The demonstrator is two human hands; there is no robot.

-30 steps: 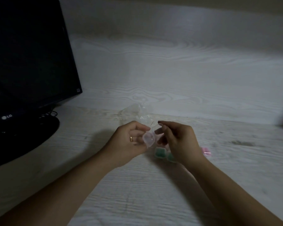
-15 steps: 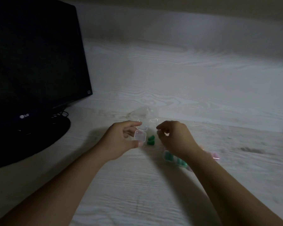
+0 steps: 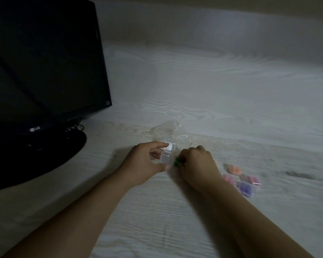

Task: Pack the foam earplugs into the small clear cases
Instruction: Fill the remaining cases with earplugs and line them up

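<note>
A small clear case (image 3: 167, 153) sits open on the pale wood desk, its lid flipped back. My left hand (image 3: 145, 162) holds it between thumb and forefinger. Just right of the case lie green foam earplugs (image 3: 176, 162), and the fingertips of my right hand (image 3: 198, 164) are closed on them. Most of the earplugs are hidden under those fingers. To the right lie several cases that hold earplugs: orange (image 3: 233, 169), pink (image 3: 228, 178) and purple (image 3: 245, 188).
A black LG monitor (image 3: 45, 62) on a round stand (image 3: 45, 157) fills the left side. A crumpled clear plastic bag (image 3: 172, 128) lies just behind the hands. The desk (image 3: 231, 101) stretches back to a wall.
The case's lid has swung open. My right hand has dropped to the desk and closed on the green earplugs beside the case. The camera has shifted, bringing the coloured cases into view.
</note>
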